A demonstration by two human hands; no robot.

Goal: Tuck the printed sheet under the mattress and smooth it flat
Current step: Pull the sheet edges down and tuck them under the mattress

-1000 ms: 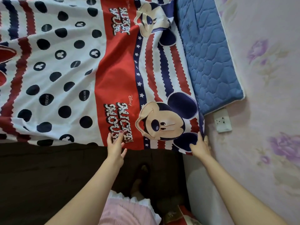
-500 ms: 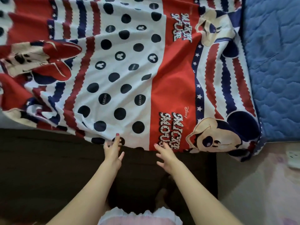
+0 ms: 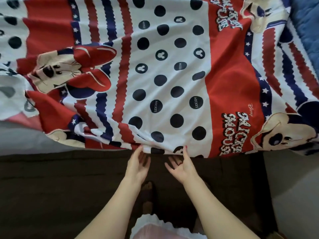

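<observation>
Dark brown bed base (image 3: pixel 51 195), pale floor (image 3: pixel 293 187)

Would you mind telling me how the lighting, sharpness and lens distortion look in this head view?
Head view: wide-angle bending curves the printed sheet edges; soft daylight without glare on the sheet; the dark bed side falls in shadow; left hand and right hand show slight softness.

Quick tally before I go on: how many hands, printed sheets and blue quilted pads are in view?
hands: 2, left hand and right hand
printed sheet: 1
blue quilted pad: 1
total: 4
</observation>
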